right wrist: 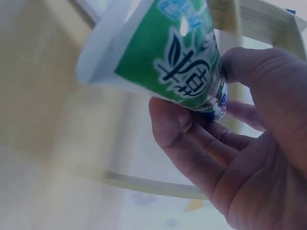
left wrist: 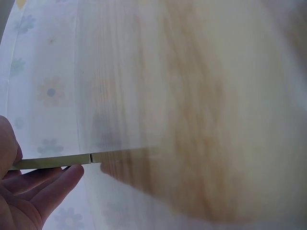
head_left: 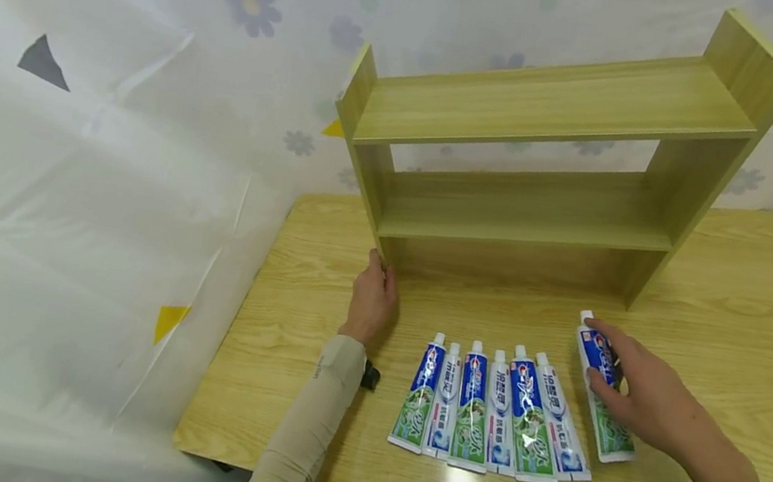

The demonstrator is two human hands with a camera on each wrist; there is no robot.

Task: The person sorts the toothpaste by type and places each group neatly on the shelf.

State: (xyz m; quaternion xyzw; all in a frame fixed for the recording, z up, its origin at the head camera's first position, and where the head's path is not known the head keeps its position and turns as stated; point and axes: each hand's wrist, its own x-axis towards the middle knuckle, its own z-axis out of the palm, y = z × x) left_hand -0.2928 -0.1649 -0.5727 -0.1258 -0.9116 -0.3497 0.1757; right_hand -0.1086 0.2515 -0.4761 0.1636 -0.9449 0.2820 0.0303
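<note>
At the lower left corner of a wooden two-tier shelf [head_left: 529, 205], my left hand [head_left: 373, 298] pinches the edge of the side panel. The left wrist view shows the panel's thin edge [left wrist: 53, 162] between thumb and fingers. My right hand [head_left: 658, 398] holds a blue and green toothpaste tube [head_left: 614, 433], its white cap pointing toward the shelf. In the right wrist view the tube's green end [right wrist: 158, 52] faces the camera, with fingers and thumb around its sides. Left of this hand lies a row of several toothpaste tubes [head_left: 472, 406], blue-green ones alternating with white-blue ones, caps toward the shelf.
The shelf stands at the back of a wood-grain table [head_left: 274, 324]. Behind it is a wall covering [head_left: 291, 74] with flower prints, and a white sheet [head_left: 49, 263] hangs at the left. The table's front edge runs just below the tube row.
</note>
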